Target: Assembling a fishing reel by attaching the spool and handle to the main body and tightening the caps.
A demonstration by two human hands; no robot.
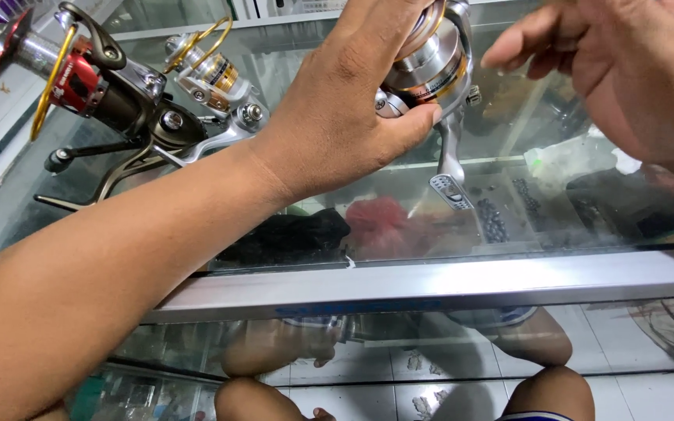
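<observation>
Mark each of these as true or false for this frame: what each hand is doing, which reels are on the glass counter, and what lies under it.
1. The left hand grips a silver and gold fishing reel. True.
2. The right hand is clamped around that reel. False: it hovers open beside it, fingers apart from the reel.
3. A red and black reel rests on the glass counter. True.
4. The shelf under the glass is bare. False: a red bag and dark items lie there.

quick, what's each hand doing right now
Left hand: closed around the silver-and-gold fishing reel.
Right hand: open, holding nothing, beside the reel.
</observation>
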